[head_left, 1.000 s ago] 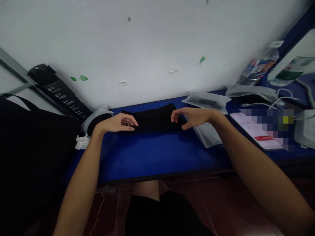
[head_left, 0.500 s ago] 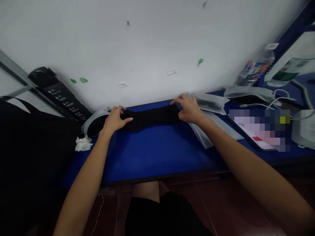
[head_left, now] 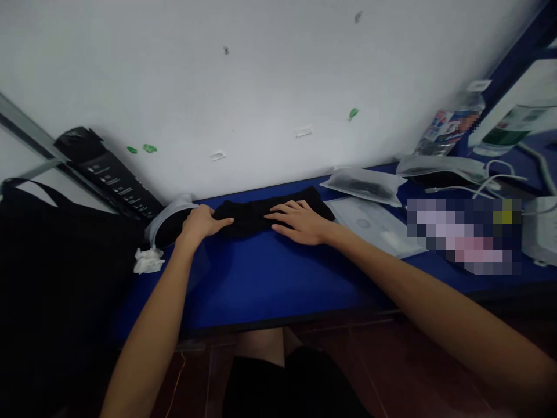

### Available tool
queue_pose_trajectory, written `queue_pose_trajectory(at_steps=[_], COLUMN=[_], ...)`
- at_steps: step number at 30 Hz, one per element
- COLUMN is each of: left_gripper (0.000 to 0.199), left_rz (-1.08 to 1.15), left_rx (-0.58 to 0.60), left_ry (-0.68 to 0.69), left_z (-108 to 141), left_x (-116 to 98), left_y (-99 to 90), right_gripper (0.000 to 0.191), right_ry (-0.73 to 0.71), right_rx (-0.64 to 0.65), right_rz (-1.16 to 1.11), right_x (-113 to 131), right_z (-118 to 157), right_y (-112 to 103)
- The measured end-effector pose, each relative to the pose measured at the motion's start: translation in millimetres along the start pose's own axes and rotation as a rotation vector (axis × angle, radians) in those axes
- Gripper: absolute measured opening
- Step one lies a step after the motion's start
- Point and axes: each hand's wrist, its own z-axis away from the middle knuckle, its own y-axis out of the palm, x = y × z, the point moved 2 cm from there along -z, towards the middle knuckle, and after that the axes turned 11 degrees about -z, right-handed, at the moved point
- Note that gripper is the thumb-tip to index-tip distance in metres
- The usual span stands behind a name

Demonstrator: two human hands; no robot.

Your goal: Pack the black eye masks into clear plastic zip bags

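Note:
A long black cloth (head_left: 248, 217) lies across the back of the blue table (head_left: 261, 278), near the white wall. At its left end is my left hand (head_left: 202, 225), thumb stretched along the cloth and apart from the other fingers, which are partly hidden. My right hand (head_left: 302, 223) rests flat on the right half of the cloth, palm down, with its fingers spread and pointing left. The cloth's right end shows beyond my right hand.
Frosted bags (head_left: 365, 184) and a flat clear bag (head_left: 378, 223) lie to the right, near a pixelated phone, white cables and bottles (head_left: 452, 125). Crumpled tissue (head_left: 148, 260), a frosted pouch (head_left: 154, 223) and a black bag (head_left: 65, 261) are on the left.
My right hand has moved left from the cloth's right end and now lies flat on it. That end is uncovered. My left hand has barely moved.

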Motion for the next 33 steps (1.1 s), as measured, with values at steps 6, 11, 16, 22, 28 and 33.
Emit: queue_pose_trajectory(at_steps=[6, 11, 16, 22, 28, 33], left_gripper=[0.020, 0.028, 0.037, 0.041, 0.069, 0.064], left_rz=[0.034, 0.121, 0.183, 0.200, 0.371, 0.307], left_rx=[-0.348, -0.244, 0.025, -0.172, 0.223, -0.230], left_ry=[-0.008, 0.468, 0.619, 0.147, 0.006, 0.002], left_z=[25.6, 42.4, 38.7, 24.7, 21.5, 16.7], left_x=[-53.1, -95.8, -99.1, -69.3, -56.0, -51.7], left_y=[-26.4, -11.7, 10.0, 9.2, 24.3, 6.5], right_gripper=[0.056, 0.039, 0.033, 0.028, 0.030, 0.036], right_ry=[-0.069, -0.018, 0.168, 0.193, 0.163, 0.088], right_rx=[-0.001, -0.068, -0.388, -0.287, -0.136, -0.104], right_rz=[-0.013, -0.108, -0.147, 0.013, -0.041, -0.301], right_x=[15.0, 10.8, -5.3, -16.5, -21.9, -7.2], right_z=[0.6, -3.0, 0.9, 5.9, 6.5, 3.9], right_y=[-3.5, -9.5, -37.0, -43.4, -37.9, -28.9])
